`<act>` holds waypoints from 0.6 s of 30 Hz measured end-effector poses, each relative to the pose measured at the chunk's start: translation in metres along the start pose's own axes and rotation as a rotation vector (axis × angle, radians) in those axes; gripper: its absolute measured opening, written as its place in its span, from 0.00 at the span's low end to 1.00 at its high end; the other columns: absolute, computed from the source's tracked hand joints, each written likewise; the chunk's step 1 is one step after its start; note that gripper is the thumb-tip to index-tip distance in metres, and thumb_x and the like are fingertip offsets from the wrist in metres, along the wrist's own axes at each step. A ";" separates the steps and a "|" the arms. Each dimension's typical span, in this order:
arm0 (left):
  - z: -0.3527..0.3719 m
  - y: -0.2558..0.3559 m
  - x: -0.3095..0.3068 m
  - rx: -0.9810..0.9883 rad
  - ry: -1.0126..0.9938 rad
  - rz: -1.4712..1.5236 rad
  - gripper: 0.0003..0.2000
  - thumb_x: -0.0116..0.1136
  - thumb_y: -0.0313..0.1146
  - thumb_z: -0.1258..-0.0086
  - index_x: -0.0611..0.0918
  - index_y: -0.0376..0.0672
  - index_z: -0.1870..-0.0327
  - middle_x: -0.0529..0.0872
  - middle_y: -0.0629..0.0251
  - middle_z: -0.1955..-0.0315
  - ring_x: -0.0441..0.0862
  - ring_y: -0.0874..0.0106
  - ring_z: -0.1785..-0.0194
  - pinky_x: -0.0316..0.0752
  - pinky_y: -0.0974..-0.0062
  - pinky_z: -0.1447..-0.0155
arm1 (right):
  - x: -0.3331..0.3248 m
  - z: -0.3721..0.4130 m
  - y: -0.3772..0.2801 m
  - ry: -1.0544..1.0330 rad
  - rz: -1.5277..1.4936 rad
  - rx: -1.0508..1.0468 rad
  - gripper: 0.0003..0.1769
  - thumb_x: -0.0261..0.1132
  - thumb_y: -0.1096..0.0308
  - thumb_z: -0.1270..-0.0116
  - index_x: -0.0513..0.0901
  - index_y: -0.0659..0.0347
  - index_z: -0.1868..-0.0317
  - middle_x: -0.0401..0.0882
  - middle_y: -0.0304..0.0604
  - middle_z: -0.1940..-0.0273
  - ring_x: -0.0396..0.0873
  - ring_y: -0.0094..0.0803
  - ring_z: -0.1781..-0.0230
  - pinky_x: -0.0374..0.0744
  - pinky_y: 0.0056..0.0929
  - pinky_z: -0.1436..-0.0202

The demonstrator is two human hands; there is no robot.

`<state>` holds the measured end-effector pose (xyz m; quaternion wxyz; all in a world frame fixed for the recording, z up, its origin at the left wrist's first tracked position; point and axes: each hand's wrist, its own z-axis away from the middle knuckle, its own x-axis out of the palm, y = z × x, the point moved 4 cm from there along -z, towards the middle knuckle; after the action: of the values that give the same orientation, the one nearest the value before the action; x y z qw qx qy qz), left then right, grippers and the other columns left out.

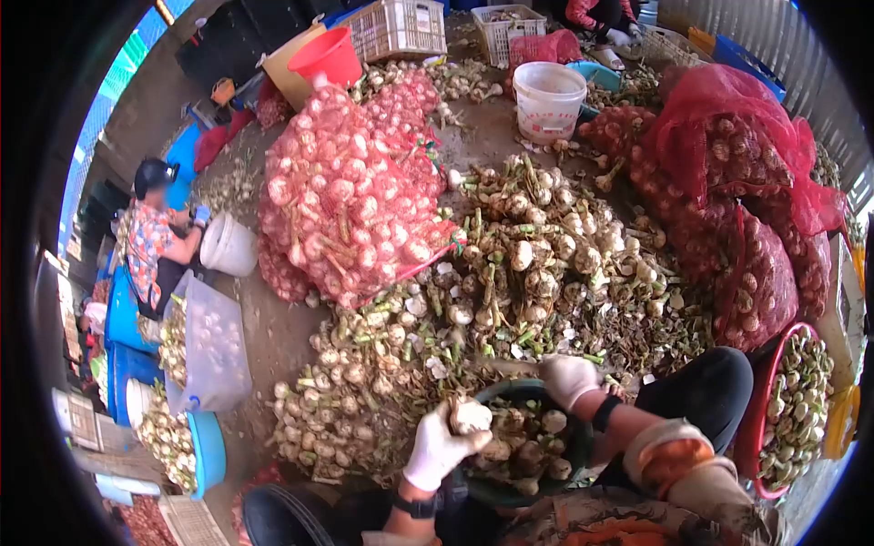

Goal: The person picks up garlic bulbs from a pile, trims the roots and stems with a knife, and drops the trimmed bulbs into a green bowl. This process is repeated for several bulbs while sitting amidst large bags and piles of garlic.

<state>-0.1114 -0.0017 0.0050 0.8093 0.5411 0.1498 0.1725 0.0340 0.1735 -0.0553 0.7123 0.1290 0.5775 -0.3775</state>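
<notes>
My left hand (442,450), in a white glove, is closed around a garlic bulb (471,417) above the left rim of a dark green basin. My right hand (571,379), also gloved in white, has its fingers curled at the basin's far right rim; a blurred thin thing extends left from it, too smeared to name. Garlic bulbs (525,449) lie inside the dark green basin (583,441) between my knees. Just beyond is a large heap of garlic (537,264) with stems and leaf scraps.
Red mesh sacks of garlic (341,191) stand beyond the heap, with more sacks (760,264) at right. A white bucket (548,102) is behind. A red basin of garlic (769,414) sits by my right knee. One person (155,237) works at left, another (596,18) at the top.
</notes>
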 end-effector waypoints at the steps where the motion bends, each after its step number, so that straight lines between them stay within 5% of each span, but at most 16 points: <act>1: 0.006 0.014 -0.004 0.175 -0.009 0.039 0.20 0.72 0.22 0.48 0.79 0.36 0.54 0.86 0.66 0.60 0.81 0.79 0.57 0.77 0.78 0.52 | 0.021 -0.010 0.024 0.095 -0.104 0.058 0.09 0.59 0.61 0.34 0.83 0.54 0.64 0.84 0.46 0.74 0.85 0.41 0.74 0.81 0.42 0.72; 2: 0.007 0.019 -0.009 0.241 0.006 0.080 0.20 0.72 0.22 0.48 0.78 0.36 0.54 0.85 0.68 0.60 0.80 0.79 0.57 0.76 0.78 0.50 | 0.008 -0.009 0.014 0.158 -0.188 0.080 0.10 0.60 0.59 0.36 0.84 0.54 0.66 0.84 0.48 0.74 0.84 0.45 0.72 0.81 0.42 0.69; 3: 0.004 0.015 -0.017 0.104 0.050 -0.085 0.19 0.71 0.21 0.48 0.78 0.36 0.55 0.83 0.69 0.61 0.80 0.78 0.57 0.76 0.79 0.50 | -0.009 -0.003 0.002 0.217 -0.223 0.003 0.10 0.60 0.58 0.36 0.84 0.52 0.66 0.84 0.48 0.74 0.84 0.45 0.72 0.81 0.41 0.68; 5: -0.009 -0.014 -0.016 0.156 -0.101 -0.025 0.20 0.70 0.20 0.47 0.78 0.37 0.53 0.83 0.68 0.62 0.80 0.78 0.58 0.77 0.78 0.51 | -0.022 0.005 -0.012 0.221 -0.344 -0.007 0.10 0.62 0.58 0.37 0.84 0.52 0.65 0.83 0.48 0.74 0.84 0.47 0.71 0.81 0.42 0.67; 6: -0.001 -0.003 -0.003 -0.076 -0.149 0.281 0.17 0.68 0.19 0.45 0.78 0.36 0.54 0.82 0.68 0.63 0.80 0.78 0.58 0.78 0.77 0.52 | -0.033 0.012 -0.024 0.161 -0.407 -0.031 0.09 0.63 0.58 0.37 0.83 0.52 0.64 0.83 0.48 0.73 0.84 0.47 0.70 0.81 0.42 0.66; 9: 0.001 0.013 0.006 0.383 0.024 -0.559 0.08 0.63 0.20 0.45 0.82 0.39 0.64 0.83 0.64 0.63 0.83 0.74 0.60 0.80 0.77 0.58 | -0.041 0.019 -0.049 0.179 -0.575 -0.373 0.11 0.63 0.56 0.38 0.83 0.52 0.62 0.84 0.47 0.70 0.84 0.48 0.69 0.82 0.41 0.64; 10: 0.008 0.039 0.009 0.507 0.044 -0.567 0.07 0.62 0.20 0.49 0.82 0.40 0.69 0.84 0.61 0.63 0.84 0.70 0.63 0.81 0.73 0.60 | -0.017 0.006 -0.034 -0.028 -0.575 -0.214 0.13 0.62 0.55 0.39 0.83 0.52 0.60 0.84 0.48 0.70 0.84 0.49 0.68 0.82 0.42 0.64; 11: 0.014 0.051 0.006 0.609 0.062 -0.575 0.07 0.62 0.19 0.53 0.80 0.40 0.72 0.84 0.62 0.64 0.85 0.64 0.63 0.81 0.71 0.59 | -0.001 -0.005 -0.017 -0.221 -0.237 -0.146 0.13 0.61 0.55 0.39 0.83 0.52 0.59 0.84 0.49 0.69 0.84 0.49 0.67 0.82 0.42 0.63; 13: 0.015 0.037 -0.003 0.616 -0.100 -0.566 0.06 0.62 0.21 0.52 0.82 0.41 0.72 0.85 0.64 0.63 0.85 0.65 0.62 0.81 0.71 0.59 | -0.003 0.003 -0.012 -0.064 -0.280 -0.123 0.12 0.62 0.55 0.39 0.83 0.52 0.60 0.84 0.50 0.70 0.84 0.49 0.67 0.81 0.43 0.62; 14: 0.013 0.022 0.004 0.584 -0.219 -0.635 0.04 0.62 0.24 0.50 0.84 0.42 0.72 0.86 0.65 0.60 0.85 0.65 0.61 0.81 0.72 0.57 | -0.005 0.006 -0.011 -0.016 -0.361 -0.100 0.12 0.62 0.56 0.40 0.84 0.52 0.61 0.84 0.50 0.71 0.84 0.49 0.67 0.81 0.42 0.61; 15: 0.013 -0.003 0.011 0.311 -0.391 -0.641 0.10 0.62 0.27 0.47 0.85 0.44 0.62 0.86 0.64 0.56 0.85 0.66 0.60 0.80 0.73 0.54 | -0.013 0.008 -0.012 0.031 -0.407 -0.082 0.11 0.62 0.57 0.40 0.84 0.53 0.62 0.83 0.51 0.71 0.83 0.49 0.68 0.81 0.43 0.61; 17: -0.003 -0.023 0.018 0.192 -0.439 -0.749 0.18 0.65 0.29 0.44 0.82 0.42 0.50 0.85 0.60 0.52 0.85 0.68 0.58 0.79 0.74 0.52 | -0.019 0.007 -0.004 0.100 -0.478 -0.021 0.11 0.63 0.57 0.40 0.84 0.54 0.63 0.83 0.51 0.71 0.83 0.49 0.68 0.80 0.43 0.61; 18: -0.023 -0.022 0.009 0.113 -0.303 -0.590 0.20 0.65 0.32 0.43 0.82 0.43 0.47 0.84 0.59 0.48 0.85 0.68 0.54 0.79 0.73 0.49 | -0.020 0.009 -0.005 0.095 -0.488 -0.005 0.11 0.63 0.57 0.40 0.84 0.54 0.63 0.83 0.51 0.71 0.83 0.49 0.68 0.80 0.43 0.61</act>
<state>-0.1112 0.0138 -0.0241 0.8061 0.5380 0.1873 -0.1603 0.0366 0.1720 -0.0331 0.5723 0.0017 0.6252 -0.5306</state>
